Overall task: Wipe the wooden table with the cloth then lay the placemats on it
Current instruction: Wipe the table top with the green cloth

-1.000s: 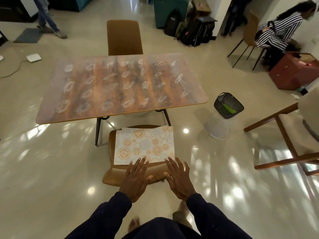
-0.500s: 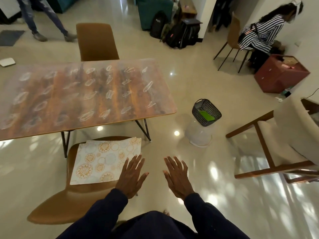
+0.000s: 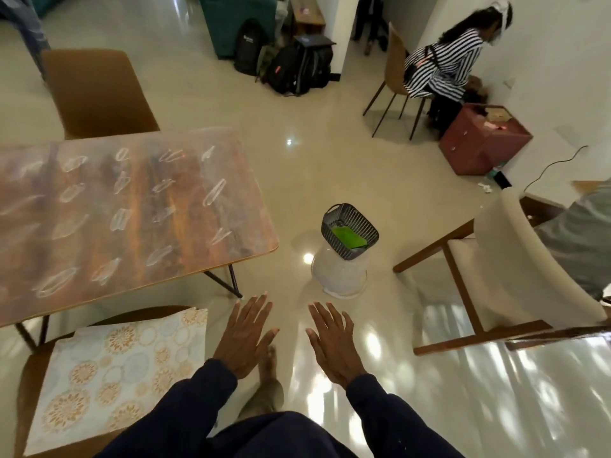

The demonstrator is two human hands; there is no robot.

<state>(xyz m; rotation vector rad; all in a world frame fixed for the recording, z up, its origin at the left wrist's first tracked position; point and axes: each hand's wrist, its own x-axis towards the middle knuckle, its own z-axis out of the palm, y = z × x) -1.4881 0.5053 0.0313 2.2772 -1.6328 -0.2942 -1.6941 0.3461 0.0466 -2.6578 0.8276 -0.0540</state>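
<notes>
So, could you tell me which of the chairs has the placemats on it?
The brown chair at lower left, by the table's near edge: patterned placemats cover its seat, unlike any other.

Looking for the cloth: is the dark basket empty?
Not empty: what looks like a green cloth lies inside the basket, which stands on a white stool.

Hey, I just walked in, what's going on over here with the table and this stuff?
A person stands by the wooden table, left hand and right hand both open and empty, held out over the floor. The green cloth lies in a dark basket on a white stand ahead. The placemats lie on a brown chair at the person's left. The table shows white smears; no placemat is on it yet.
</notes>
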